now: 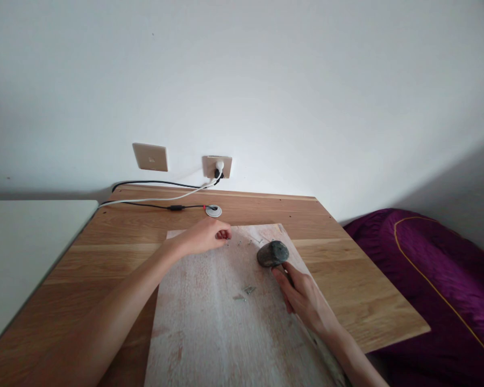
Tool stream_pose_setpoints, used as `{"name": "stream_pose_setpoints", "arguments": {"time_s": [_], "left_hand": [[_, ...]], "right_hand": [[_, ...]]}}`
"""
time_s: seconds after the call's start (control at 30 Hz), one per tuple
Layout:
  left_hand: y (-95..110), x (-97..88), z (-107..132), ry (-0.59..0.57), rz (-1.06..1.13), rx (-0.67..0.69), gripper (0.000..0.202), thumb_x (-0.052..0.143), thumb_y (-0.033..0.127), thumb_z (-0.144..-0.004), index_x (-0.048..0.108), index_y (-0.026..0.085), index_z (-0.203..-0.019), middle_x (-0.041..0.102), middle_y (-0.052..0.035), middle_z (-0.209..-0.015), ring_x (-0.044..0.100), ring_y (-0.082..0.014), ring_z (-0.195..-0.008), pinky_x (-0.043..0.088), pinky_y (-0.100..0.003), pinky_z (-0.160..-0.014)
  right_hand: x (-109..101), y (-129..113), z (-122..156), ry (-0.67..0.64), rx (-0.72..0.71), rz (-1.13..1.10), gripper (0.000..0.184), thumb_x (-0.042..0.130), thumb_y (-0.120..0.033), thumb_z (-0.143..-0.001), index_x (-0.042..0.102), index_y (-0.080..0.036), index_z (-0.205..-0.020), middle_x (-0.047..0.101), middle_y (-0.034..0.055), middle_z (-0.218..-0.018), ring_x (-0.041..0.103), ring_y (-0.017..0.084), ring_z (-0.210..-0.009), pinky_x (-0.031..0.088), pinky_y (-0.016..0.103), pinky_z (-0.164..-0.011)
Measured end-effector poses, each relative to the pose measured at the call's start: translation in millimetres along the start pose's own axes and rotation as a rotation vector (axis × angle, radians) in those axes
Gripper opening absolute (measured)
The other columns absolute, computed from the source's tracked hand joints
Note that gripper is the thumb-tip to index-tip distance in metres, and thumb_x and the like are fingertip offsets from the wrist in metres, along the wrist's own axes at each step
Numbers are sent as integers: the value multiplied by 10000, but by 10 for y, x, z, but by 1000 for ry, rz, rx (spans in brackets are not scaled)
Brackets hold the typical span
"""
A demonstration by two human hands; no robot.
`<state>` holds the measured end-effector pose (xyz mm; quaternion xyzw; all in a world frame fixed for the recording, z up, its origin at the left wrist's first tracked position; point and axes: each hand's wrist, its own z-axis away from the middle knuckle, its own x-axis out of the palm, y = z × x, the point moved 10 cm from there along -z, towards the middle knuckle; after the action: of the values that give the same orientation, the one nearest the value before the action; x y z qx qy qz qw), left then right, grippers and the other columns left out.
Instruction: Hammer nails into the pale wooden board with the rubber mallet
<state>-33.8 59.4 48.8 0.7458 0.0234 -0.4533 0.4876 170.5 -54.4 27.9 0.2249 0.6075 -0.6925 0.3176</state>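
My right hand point(300, 293) is wrapped around the handle of a mallet with a thick dark head point(272, 253). The mallet head is over the right side of a whitish wooden board point(201, 312), and its long handle runs back under my forearm. Near the board's far edge, my left hand point(210, 235) is closed in a pinch, with a small nail point(227, 243) at the fingertips, mostly covered. To the right of it, a few small nails point(239, 243) stand in a rough row. A little pile of loose nails point(247, 292) lies mid-board.
Under the board is a wooden tabletop point(347, 279). Black and white cables point(157, 199) cross its far left, leading to a wall socket point(218, 166) and a round grommet point(213, 210). A white surface point(32, 258) adjoins at left; purple fabric point(439, 269) lies at right.
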Motion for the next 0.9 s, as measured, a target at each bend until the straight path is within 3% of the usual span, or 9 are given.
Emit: {"name": "stream_pose_setpoints", "arguments": {"time_s": [0.43, 0.6, 0.67, 0.9], "left_hand": [[12, 48, -3, -13, 20, 1, 136, 622, 57, -782, 692, 170, -810, 669, 20, -717, 604, -124, -670, 423, -227, -681], [36, 76, -9, -22, 5, 17, 40, 681, 180, -833, 692, 174, -795, 638, 23, -691, 570, -128, -654, 389, -234, -656], [29, 86, -18, -22, -4, 17, 92, 707, 227, -842, 685, 172, -772, 629, 20, -688, 562, -130, -657, 378, -237, -651], [-88, 85, -32, 44, -3, -26, 102, 750, 204, -798, 671, 164, -747, 634, 9, -715, 568, -129, -664, 397, -243, -666]], "right_hand": [[2, -5, -6, -1, -6, 13, 377, 381, -552, -1027, 535, -236, -891, 499, -82, -466, 572, 155, -437, 434, 248, -509], [11, 0, -7, -3, -4, -1, 382, 383, -558, -1025, 527, -239, -871, 492, -83, -453, 564, 157, -426, 427, 249, -498], [8, -3, -5, -4, -1, 0, 386, 384, -566, -1021, 524, -242, -867, 492, -82, -451, 568, 161, -427, 430, 252, -499], [-10, -25, -9, -1, -2, 17, 384, 374, -565, -1021, 520, -247, -861, 497, -75, -453, 589, 173, -452, 446, 262, -524]]}}
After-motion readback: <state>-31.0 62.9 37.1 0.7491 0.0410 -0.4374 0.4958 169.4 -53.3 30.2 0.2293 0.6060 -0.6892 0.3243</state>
